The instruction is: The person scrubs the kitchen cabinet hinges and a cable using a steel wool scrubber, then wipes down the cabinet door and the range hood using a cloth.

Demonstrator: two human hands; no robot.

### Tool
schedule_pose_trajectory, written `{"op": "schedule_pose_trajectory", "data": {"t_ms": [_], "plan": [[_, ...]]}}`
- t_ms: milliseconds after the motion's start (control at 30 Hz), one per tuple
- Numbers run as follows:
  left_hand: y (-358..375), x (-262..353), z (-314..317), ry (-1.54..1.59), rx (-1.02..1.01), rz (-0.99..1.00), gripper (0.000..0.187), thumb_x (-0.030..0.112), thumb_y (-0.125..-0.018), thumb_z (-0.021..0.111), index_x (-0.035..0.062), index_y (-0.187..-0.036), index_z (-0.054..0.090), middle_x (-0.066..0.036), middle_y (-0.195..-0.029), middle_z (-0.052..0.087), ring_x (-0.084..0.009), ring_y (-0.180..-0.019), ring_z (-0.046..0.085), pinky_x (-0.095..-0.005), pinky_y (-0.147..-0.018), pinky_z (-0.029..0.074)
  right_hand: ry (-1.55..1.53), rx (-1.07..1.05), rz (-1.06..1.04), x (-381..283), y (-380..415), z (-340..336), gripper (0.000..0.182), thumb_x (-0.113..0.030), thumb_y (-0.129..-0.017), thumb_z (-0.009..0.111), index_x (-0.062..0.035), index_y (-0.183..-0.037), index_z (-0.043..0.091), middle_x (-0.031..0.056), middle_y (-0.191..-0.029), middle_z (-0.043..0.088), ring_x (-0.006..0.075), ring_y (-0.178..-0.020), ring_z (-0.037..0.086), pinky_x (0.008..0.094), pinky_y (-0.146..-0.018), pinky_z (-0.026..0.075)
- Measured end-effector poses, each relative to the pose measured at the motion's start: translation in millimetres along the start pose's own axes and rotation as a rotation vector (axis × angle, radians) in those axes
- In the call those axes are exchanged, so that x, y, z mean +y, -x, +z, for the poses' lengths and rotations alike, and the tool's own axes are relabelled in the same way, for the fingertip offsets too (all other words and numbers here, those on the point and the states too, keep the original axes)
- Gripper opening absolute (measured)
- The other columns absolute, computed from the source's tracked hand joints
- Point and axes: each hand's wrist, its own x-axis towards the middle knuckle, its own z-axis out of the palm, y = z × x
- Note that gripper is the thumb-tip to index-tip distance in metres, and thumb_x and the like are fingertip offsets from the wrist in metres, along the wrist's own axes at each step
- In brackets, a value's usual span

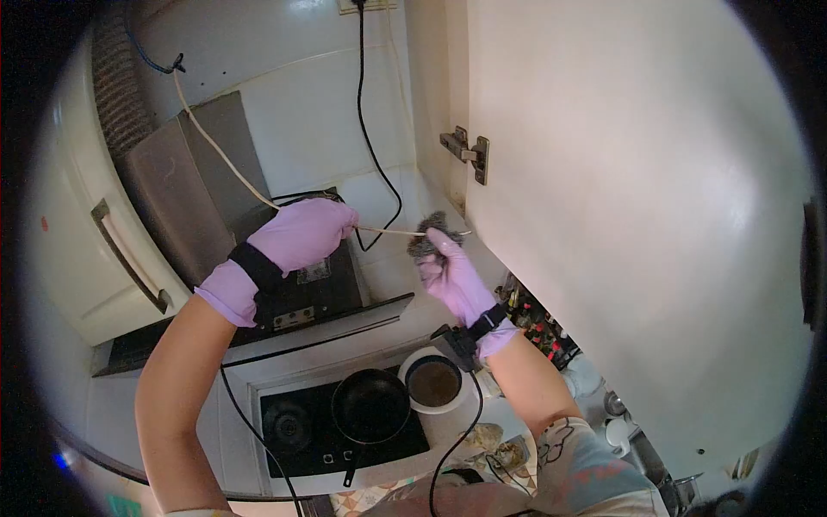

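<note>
Both hands wear pink-purple gloves with black straps at the wrists. My left hand (308, 231) is closed round a thin white cord (215, 146), above the dark range hood (323, 284). The cord runs from a knot with a blue cord at the upper left, through my left hand, to the right. My right hand (448, 271) pinches a grey scouring pad (427, 241) round the cord near its free end, which sticks out just past the pad.
A white cabinet door (620, 198) stands open at the right. A black cable (366, 129) hangs down the tiled wall. Below are a stove (289, 422) with a black frying pan (370, 405) and a white pot (433, 382). A closed cabinet (86, 233) is at the left.
</note>
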Motion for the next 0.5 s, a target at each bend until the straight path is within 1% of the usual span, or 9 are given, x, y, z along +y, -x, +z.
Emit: {"op": "schedule_pose_trajectory", "data": {"t_ms": [33, 67, 100, 167, 200, 300, 333, 367, 500], "plan": [[-0.2, 0.1, 3.1, 0.011, 0.004, 0.012, 0.012, 0.011, -0.077, 0.048, 0.0041, -0.083, 0.056, -0.014, -0.077, 0.059, -0.0331, -0.08, 0.058, -0.0401, -0.065, 0.044, 0.116, 0.016, -0.032, 8.0, 0.7, 10.1, 0.014, -0.015, -0.086, 0.057, -0.0057, -0.096, 0.052, 0.0057, -0.071, 0.053, 0.0094, -0.052, 0.046, 0.0161, -0.037, 0.036], [-0.3, 0.6, 5.5, 0.021, 0.008, 0.022, 0.013, 0.012, -0.077, 0.047, 0.0041, -0.083, 0.056, -0.014, -0.078, 0.059, -0.0329, -0.081, 0.058, -0.0401, -0.066, 0.045, 0.187, 0.036, -0.06, 17.3, -3.0, 16.4, 0.014, -0.019, -0.085, 0.06, -0.006, -0.089, 0.055, 0.0018, -0.071, 0.056, 0.0084, -0.05, 0.047, 0.0168, -0.04, 0.038], [0.2, 1.4, 6.8, 0.022, 0.008, 0.023, 0.013, 0.012, -0.077, 0.047, 0.0041, -0.083, 0.056, -0.014, -0.078, 0.059, -0.0329, -0.081, 0.058, -0.0401, -0.066, 0.045, 0.189, 0.037, -0.061, 21.9, -4.6, 21.7, 0.014, -0.019, -0.085, 0.06, -0.006, -0.089, 0.055, 0.0018, -0.071, 0.056, 0.0084, -0.05, 0.047, 0.0168, -0.04, 0.038], [1.1, 3.9, 8.7, -0.02, 0.024, 0.08, 0.014, 0.013, -0.078, 0.047, 0.004, -0.083, 0.056, -0.015, -0.077, 0.059, -0.0327, -0.081, 0.058, -0.0403, -0.066, 0.045, 0.271, -0.076, 0.071, 26.7, -6.8, 32.2, 0.014, -0.017, -0.084, 0.06, -0.0062, -0.091, 0.055, 0.0032, -0.078, 0.056, 0.0088, -0.056, 0.049, 0.0166, -0.041, 0.039], [1.3, 5.0, 9.5, -0.023, 0.021, 0.077, 0.014, 0.013, -0.078, 0.047, 0.004, -0.083, 0.056, -0.015, -0.077, 0.059, -0.0327, -0.081, 0.058, -0.0403, -0.066, 0.045, 0.238, 0.004, 0.072, 25.8, -6.6, 38.4, 0.013, -0.015, -0.087, 0.057, -0.0049, -0.094, 0.053, 0.0076, -0.077, 0.056, 0.0082, -0.051, 0.044, 0.0158, -0.036, 0.033], [4.8, 6.3, 7.5, 0.031, 0.03, 0.112, 0.013, 0.012, -0.078, 0.047, 0.0037, -0.082, 0.056, -0.015, -0.075, 0.059, -0.0324, -0.08, 0.059, -0.0401, -0.065, 0.044, 0.215, 0.058, 0.021, 18.9, -6.9, 34.1, 0.013, -0.016, -0.086, 0.057, -0.0059, -0.094, 0.054, 0.0068, -0.074, 0.057, 0.0076, -0.047, 0.043, 0.0157, -0.035, 0.032], [3.2, 8.2, 6.0, 0.011, -0.026, 0.091, 0.016, 0.013, -0.078, 0.047, 0.0047, -0.087, 0.057, -0.014, -0.079, 0.059, -0.0324, -0.08, 0.058, -0.0403, -0.067, 0.044, 0.214, 0.057, 0.024, 13.6, -6.3, 26.9, 0.013, -0.016, -0.086, 0.057, -0.0059, -0.094, 0.054, 0.0068, -0.074, 0.057, 0.0076, -0.047, 0.043, 0.0157, -0.035, 0.032], [2.4, 8.8, 6.0, -0.006, -0.083, 0.074, 0.018, 0.014, -0.079, 0.048, 0.0058, -0.091, 0.059, -0.014, -0.082, 0.06, -0.0324, -0.081, 0.057, -0.0406, -0.068, 0.045, 0.168, 0.088, 0.034, 7.5, -2.7, 16.4, 0.014, -0.017, -0.086, 0.057, -0.0058, -0.093, 0.054, 0.0065, -0.073, 0.057, 0.0074, -0.046, 0.043, 0.0156, -0.035, 0.032], [-1.3, 3.0, 10.2, -0.02, -0.115, 0.058, 0.018, 0.015, -0.079, 0.048, 0.0061, -0.09, 0.059, -0.014, -0.081, 0.06, -0.032, -0.081, 0.057, -0.0404, -0.068, 0.044, -0.006, 0.16, -0.002, -21.0, 16.3, -17.3, 0.015, -0.017, -0.085, 0.059, -0.0055, -0.092, 0.054, 0.0059, -0.073, 0.058, 0.007, -0.045, 0.042, 0.0154, -0.034, 0.032]]}}
